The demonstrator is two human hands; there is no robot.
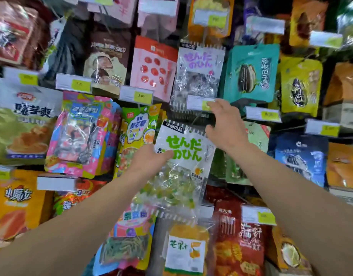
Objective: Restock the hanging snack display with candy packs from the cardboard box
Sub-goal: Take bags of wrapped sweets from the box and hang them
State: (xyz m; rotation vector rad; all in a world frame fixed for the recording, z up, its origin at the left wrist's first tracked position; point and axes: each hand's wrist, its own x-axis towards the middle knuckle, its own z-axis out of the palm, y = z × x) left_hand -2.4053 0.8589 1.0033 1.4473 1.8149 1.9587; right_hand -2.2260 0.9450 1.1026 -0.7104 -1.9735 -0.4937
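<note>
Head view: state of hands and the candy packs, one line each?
left hand: grips green-lettered candy pack
green-lettered candy pack: held, tilted, not clearly hung
right hand: fingers on price tag, at the peg
price tag: partly covered by fingers
purple-lettered candy pack: hanging above

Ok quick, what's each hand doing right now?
Left hand: holding the green-lettered candy pack.
Right hand: holding nothing clearly; fingertips reach the price tag at the hook; grip cannot be told.
</note>
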